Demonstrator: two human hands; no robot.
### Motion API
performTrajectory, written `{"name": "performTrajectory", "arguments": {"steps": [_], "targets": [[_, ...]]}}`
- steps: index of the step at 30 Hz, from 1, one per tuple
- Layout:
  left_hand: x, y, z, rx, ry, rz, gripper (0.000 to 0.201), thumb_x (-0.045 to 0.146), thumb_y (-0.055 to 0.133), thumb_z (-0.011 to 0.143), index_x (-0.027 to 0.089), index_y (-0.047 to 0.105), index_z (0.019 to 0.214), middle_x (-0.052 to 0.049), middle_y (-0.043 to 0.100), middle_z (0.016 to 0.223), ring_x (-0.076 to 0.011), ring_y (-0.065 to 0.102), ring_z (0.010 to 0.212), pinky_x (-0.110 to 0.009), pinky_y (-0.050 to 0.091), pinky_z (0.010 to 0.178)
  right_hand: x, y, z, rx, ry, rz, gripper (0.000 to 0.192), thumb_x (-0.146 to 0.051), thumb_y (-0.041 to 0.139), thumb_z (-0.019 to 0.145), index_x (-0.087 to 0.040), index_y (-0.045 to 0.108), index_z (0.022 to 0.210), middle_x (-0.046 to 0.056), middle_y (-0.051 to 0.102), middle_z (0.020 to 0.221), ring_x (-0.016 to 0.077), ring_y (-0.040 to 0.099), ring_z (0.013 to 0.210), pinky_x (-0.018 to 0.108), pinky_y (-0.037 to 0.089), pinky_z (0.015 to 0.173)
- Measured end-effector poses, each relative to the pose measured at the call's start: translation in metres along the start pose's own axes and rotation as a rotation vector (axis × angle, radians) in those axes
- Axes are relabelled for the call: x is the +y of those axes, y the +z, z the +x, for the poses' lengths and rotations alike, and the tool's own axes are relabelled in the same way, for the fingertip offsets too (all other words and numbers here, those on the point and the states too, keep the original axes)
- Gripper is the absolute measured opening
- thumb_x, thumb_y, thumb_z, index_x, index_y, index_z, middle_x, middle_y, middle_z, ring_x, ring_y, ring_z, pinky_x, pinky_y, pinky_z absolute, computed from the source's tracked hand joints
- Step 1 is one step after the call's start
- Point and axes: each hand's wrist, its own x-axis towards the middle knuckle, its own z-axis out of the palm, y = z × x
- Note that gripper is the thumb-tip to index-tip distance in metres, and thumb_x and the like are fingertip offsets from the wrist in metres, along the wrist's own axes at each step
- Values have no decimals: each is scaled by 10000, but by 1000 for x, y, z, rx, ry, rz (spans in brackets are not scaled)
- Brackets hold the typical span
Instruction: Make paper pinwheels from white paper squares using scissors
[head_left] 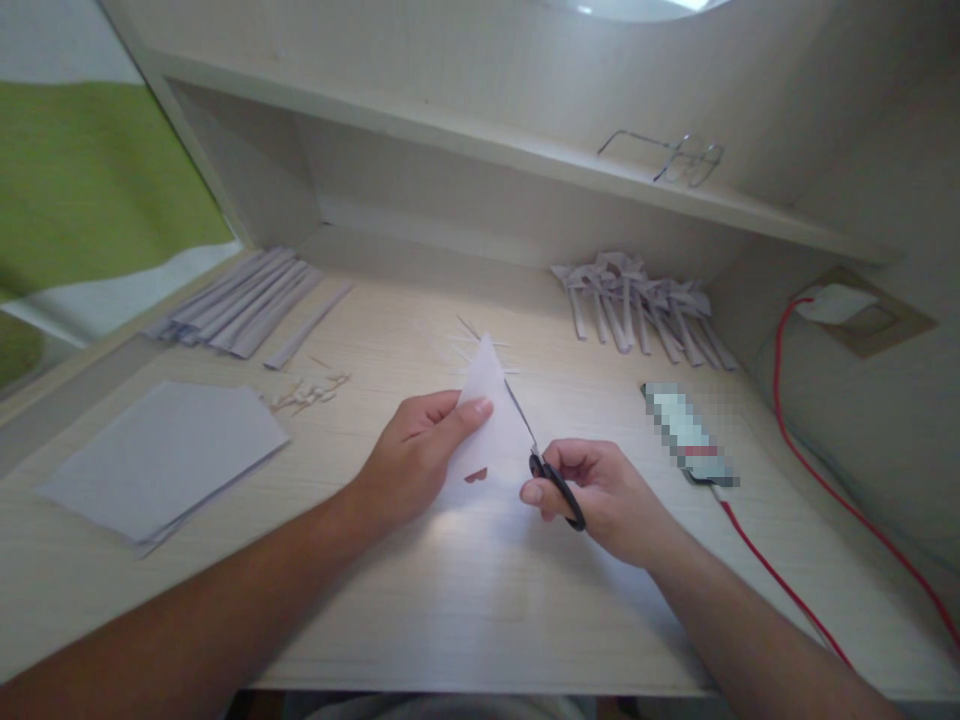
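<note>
My left hand point(424, 445) pinches a white sheet of paper point(504, 425), folded to a point at the top, between thumb and fingers. A small reddish-brown patch shows near the paper's lower edge. Black-handled scissors point(561, 490) are in my right hand point(604, 500), thumb and fingers at the loops. Their blades run up along the paper's right edge; part of them is hidden behind the sheet. On the desk just beyond the paper lie thin white paper strips point(465, 350).
Stacked white sheets point(165, 460) lie at the left, with rolled paper tubes point(240, 300) behind and small pale scraps point(311, 390) beside. Paper pieces with stems point(637, 300) lie back right. A phone point(686, 435) has a red cable point(780, 585). Eyeglasses point(686, 160) rest on the shelf point(450, 140).
</note>
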Motion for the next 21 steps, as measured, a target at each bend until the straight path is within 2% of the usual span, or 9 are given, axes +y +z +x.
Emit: {"name": "performTrajectory", "arguments": {"steps": [6, 16, 21], "targets": [[-1, 1, -1, -14, -20, 12, 404, 500, 611, 900, 176, 621, 658, -9, 606, 545, -130, 526, 473, -225, 385, 443, -6, 1, -1, -2, 16, 11, 401, -504, 808, 774, -164, 633, 655, -29, 546, 598, 108, 425, 574, 263, 296, 543], [-14, 0, 0, -140, -31, -20, 409, 539, 637, 903, 150, 665, 779, 15, 591, 634, -90, 468, 512, -197, 320, 455, -5, 2, -2, -31, 24, 156, 357, -434, 864, 715, -153, 644, 704, -40, 522, 622, 91, 399, 571, 240, 288, 531], [-15, 0, 1, -153, -19, -27, 423, 541, 630, 915, 144, 671, 777, 12, 602, 642, -83, 481, 524, -191, 325, 468, -5, 2, -1, -10, 17, 105, 378, -474, 827, 749, -155, 639, 673, -29, 531, 601, 100, 411, 566, 250, 291, 533]]}}
